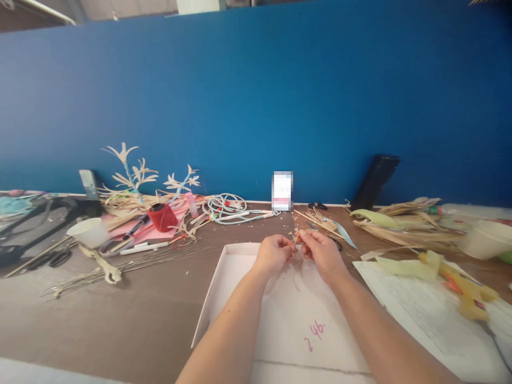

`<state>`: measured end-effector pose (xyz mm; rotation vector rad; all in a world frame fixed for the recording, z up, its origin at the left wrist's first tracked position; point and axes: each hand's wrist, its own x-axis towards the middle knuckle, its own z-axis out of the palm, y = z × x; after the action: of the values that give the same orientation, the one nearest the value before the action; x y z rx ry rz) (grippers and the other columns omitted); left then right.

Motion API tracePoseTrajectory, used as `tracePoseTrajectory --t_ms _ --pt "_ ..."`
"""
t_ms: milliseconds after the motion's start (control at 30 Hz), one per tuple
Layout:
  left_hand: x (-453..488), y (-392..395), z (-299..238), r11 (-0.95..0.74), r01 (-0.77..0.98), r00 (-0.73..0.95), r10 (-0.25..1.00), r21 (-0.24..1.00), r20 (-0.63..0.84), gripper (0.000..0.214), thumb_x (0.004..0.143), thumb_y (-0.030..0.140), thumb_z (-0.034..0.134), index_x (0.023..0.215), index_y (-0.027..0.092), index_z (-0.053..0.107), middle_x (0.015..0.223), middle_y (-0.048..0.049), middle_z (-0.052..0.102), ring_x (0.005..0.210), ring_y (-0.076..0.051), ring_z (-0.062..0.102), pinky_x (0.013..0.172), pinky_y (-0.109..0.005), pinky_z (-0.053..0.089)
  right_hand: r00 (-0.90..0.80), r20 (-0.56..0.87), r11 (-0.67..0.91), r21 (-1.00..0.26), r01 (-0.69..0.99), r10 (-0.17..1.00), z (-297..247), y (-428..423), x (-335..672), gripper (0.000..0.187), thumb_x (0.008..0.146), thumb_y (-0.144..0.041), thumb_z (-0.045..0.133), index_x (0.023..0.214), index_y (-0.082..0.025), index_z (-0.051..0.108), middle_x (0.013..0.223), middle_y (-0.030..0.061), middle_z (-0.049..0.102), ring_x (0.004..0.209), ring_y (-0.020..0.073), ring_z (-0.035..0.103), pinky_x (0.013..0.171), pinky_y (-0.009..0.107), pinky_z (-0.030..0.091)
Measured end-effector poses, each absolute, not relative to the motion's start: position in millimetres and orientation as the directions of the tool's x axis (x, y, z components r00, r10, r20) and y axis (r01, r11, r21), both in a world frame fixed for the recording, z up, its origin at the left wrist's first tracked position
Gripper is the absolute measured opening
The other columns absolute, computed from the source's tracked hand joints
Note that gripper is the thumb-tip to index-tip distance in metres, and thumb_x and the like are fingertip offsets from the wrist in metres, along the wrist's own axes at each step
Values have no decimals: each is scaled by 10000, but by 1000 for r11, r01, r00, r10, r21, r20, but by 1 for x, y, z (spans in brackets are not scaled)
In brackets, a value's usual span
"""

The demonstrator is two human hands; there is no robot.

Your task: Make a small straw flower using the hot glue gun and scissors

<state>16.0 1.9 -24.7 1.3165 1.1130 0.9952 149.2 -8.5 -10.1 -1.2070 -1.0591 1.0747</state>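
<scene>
My left hand and my right hand meet above the far edge of a shallow white box lid. Both are closed in pinches, the fingertips almost touching. From the right fingertips sticks a thin pale strip, like a sliver of dried husk. Whatever the left fingers grip is hidden and too small to name. Pink handwriting marks the inside of the lid. Just beyond the hands lie thin wooden sticks and a pale blue leaf-shaped piece.
Left are husk flowers, a red thread spool, a white cup and thin wires. A coiled cord and a blurred phone stand behind. Right are dried husks, a black cylinder and printed paper.
</scene>
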Motion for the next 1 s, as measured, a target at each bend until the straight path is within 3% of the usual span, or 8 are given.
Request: tracePoseTrajectory --t_ms 333,533,1000 --pt "16 0 -20 42 71 194 980 997 -55 43 691 125 577 661 155 581 640 -6 628 546 -94 562 533 -207 465 147 42 50 -998 -47 988 -15 -6 152 337 680 -488 658 772 -164 673 758 53 640 515 96 455 434 225 340" --pt "15 0 -21 38 92 204 977 995 -56 34 709 178 597 688 154 586 630 -7 625 534 -92 552 548 -213 463 85 46 49 -998 -34 995 -13 -8 151 313 641 -454 705 736 -161 647 530 -15 531 494 99 432 450 227 331" --pt "15 2 -26 3 57 219 976 998 -15 77 687 206 640 724 156 593 677 -3 616 568 -98 558 569 -228 470 129 29 30 -999 -10 991 -9 -9 150 309 620 -406 719 804 -168 649 508 -35 513 477 96 423 455 231 334"
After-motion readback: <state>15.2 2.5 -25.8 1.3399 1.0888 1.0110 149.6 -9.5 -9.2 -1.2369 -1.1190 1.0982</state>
